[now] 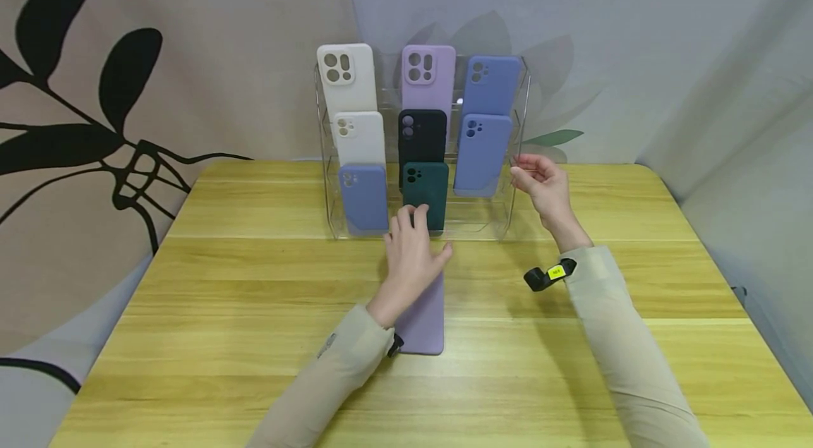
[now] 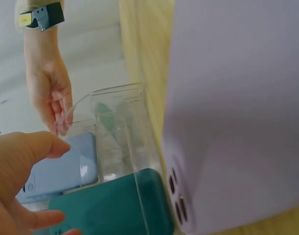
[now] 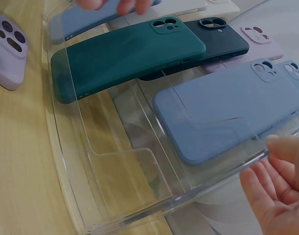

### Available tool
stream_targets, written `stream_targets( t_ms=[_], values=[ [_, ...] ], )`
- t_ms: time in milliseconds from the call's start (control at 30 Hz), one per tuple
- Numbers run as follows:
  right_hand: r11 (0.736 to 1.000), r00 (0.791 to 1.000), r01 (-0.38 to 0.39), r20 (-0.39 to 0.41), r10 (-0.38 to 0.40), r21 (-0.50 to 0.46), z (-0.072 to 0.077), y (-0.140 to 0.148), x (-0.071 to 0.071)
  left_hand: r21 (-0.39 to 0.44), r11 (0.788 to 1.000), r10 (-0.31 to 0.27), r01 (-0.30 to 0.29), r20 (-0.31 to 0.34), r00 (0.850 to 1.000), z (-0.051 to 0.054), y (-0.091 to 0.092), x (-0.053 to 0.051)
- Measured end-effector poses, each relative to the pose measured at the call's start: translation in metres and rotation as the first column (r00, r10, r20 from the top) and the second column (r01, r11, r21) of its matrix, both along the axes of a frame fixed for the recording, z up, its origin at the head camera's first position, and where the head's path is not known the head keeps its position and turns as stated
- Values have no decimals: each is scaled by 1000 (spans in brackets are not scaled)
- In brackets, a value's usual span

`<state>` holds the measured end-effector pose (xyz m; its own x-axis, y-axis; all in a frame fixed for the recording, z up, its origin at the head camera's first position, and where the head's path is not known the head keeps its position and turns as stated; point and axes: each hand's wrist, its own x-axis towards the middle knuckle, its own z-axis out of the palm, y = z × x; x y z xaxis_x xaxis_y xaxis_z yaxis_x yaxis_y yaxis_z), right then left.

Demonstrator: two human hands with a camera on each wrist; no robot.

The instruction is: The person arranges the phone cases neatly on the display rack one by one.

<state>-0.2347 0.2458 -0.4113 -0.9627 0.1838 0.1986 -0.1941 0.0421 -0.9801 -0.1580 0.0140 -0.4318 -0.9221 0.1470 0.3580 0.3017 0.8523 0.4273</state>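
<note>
A clear stepped display rack (image 1: 473, 228) holds phone cases in tiers. At its right side, my right hand (image 1: 547, 194) pinches the rack's edge between thumb and fingers, as the right wrist view also shows. My left hand (image 1: 409, 257) hovers in front of the bottom tier, fingers spread, by a dark green phone case (image 1: 427, 187). Whether its fingertips touch that case I cannot tell. Beneath the left wrist, a lilac phone case (image 1: 427, 324) lies on the table, partly hidden by the hand; its camera holes appear in the right wrist view.
Left of the green case stands a blue case (image 1: 364, 197). Higher tiers carry a small white case (image 1: 360, 137), a black case (image 1: 422, 134), a blue case (image 1: 484, 152), and at the back white (image 1: 349, 85), lilac (image 1: 432, 92) and blue cases (image 1: 492, 85). A curtain (image 1: 254, 46) hangs behind the wooden table (image 1: 254, 279).
</note>
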Motion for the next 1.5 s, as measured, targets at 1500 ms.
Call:
stream_targets(
  t_ms=[1500],
  values=[
    [1000,1000,-10,-2,10,-17,-2,1,1,-305,944,32,126,466,884,-27,-8,16]
  ],
)
